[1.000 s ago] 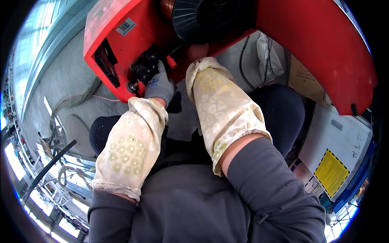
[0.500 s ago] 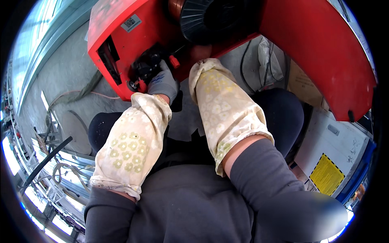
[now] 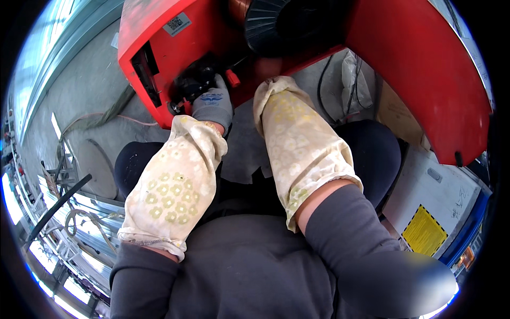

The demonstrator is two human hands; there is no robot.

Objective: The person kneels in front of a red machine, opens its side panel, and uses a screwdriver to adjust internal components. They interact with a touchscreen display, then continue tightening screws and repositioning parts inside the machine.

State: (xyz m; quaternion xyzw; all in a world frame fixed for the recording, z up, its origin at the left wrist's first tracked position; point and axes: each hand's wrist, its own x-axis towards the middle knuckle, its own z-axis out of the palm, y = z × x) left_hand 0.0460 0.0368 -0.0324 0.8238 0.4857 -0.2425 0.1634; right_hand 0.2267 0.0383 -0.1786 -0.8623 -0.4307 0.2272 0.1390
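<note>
My left hand, in a grey glove, reaches into a red machine case and closes around a black wire-feed mechanism. Its thumb lies along the mechanism, while the other fingers are mostly hidden. Just right of the thumb is a small red lever. A black wire spool with copper-coloured wire sits deeper inside. My right arm, in a flowered sleeve cover, extends to the case's lower edge. Past its cuff my right hand is hidden, so its hold cannot be made out.
The case's red door hangs open at the right. Below it are a cardboard box and a white cabinet with a yellow label. Black cables and a plastic bag lie behind my right arm. A hose runs along the left floor.
The view has shifted slightly, moving the case a little to the right. My left glove has turned a bit, showing more of its back. My right arm stays nearly the same.
</note>
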